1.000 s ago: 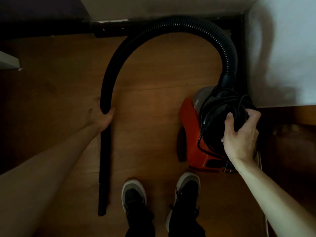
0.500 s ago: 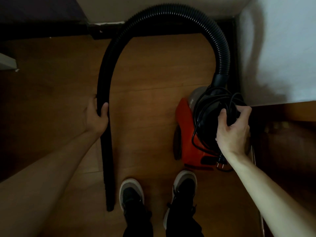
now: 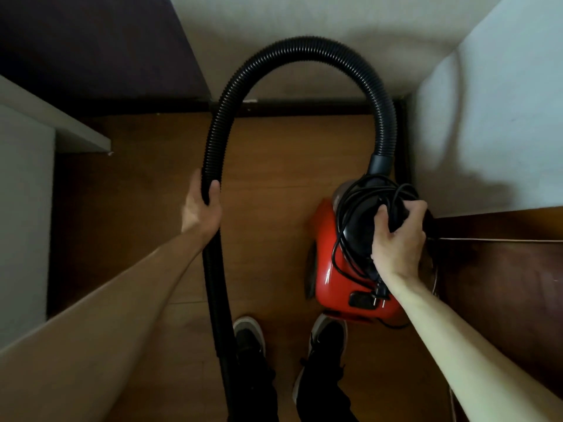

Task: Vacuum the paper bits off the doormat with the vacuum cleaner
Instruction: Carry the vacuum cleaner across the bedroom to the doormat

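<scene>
A person's left hand (image 3: 199,208) kept its fingers wrapped round the black ribbed plastic hose (image 3: 304,47). The right hand (image 3: 396,242) gripped the top of the red canister vacuum cleaner (image 3: 327,269), beside the feet, through its coiled black cord (image 3: 359,193). No doormat was visible. The machine was apparently being fetched; the next move calls for carrying it over and unwinding the cord.

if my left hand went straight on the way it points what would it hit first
Past the hose the left hand grips, bare floor, then probably the skirting; depth unclear.
</scene>
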